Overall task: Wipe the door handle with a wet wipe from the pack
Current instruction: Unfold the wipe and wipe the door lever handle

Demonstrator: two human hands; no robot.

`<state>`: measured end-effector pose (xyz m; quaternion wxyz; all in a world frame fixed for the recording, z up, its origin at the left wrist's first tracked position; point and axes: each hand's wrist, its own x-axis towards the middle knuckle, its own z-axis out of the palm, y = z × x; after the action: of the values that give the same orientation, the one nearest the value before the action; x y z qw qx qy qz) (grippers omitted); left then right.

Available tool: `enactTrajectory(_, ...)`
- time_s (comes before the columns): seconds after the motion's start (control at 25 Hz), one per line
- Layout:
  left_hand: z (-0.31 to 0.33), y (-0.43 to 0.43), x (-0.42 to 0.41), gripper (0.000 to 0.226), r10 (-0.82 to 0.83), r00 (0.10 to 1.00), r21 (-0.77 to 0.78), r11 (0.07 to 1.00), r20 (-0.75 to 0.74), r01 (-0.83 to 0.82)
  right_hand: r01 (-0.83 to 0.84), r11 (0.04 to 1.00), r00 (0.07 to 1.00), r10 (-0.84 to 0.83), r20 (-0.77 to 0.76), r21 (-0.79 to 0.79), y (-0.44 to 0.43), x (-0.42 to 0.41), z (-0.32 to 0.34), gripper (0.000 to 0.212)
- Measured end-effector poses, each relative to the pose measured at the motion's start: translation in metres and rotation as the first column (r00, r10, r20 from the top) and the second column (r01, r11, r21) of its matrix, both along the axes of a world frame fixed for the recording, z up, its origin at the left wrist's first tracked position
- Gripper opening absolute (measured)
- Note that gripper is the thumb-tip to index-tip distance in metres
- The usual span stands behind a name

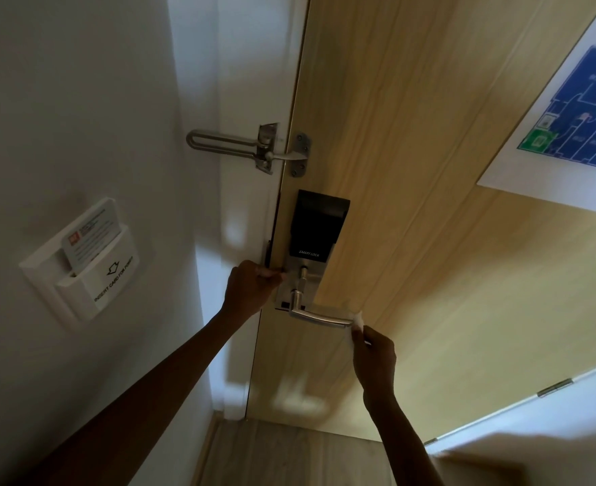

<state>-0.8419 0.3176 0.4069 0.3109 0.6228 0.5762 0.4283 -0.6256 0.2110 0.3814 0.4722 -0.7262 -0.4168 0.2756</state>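
The view looks down the inside face of a light wooden door (412, 170), with a white wall (79, 100) to its left. The metal door handle (319, 318) is a lever that sticks out to the right from a silver plate low on the lock. Above the plate sits the black lock body (316, 226), marked "SMART LOCK".

The right hand (375, 359) reaches up from below and is closed in a pinch on a white wet wipe (356, 324). The wipe is bunched up and pressed against the free end of the handle, at the tip of the lever, with the fingers just under it. A thin strip of the wipe trails down along the thumb side of the hand.

The left hand (251, 287) rests at the door's edge, just left of the silver plate, with its fingers curled in. Something small and pale shows at the fingertips, but it is too blurred to say what it is or whether the hand grips anything.

Higher on the door's edge a metal swing latch (251, 147) spans the gap between frame and door. On the wall to the left hangs a white card holder (86, 261) with a key card (89, 233) standing in its slot. At the upper right of the door is a white sheet with a blue floor plan (577, 110). A hinge (554, 386) shows on a white panel at the lower right.
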Motion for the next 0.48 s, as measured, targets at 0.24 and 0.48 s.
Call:
enactTrajectory(0.24, 0.009, 0.011, -0.012, 0.023, -0.077, 0.993, -0.205, 0.974, 0.089, 0.094, -0.146, 0.961, 0.921, 0.045, 0.386, 0.237, 0.012, -0.019, 0.017, 0.006)
enactTrajectory(0.48, 0.019, 0.018, -0.02, 0.004, -0.158, 0.965, -0.317, 0.923, 0.208, 0.22, -0.171, 0.974, 0.904, 0.093, 0.417, 0.151, 0.051, -0.077, 0.003, 0.015)
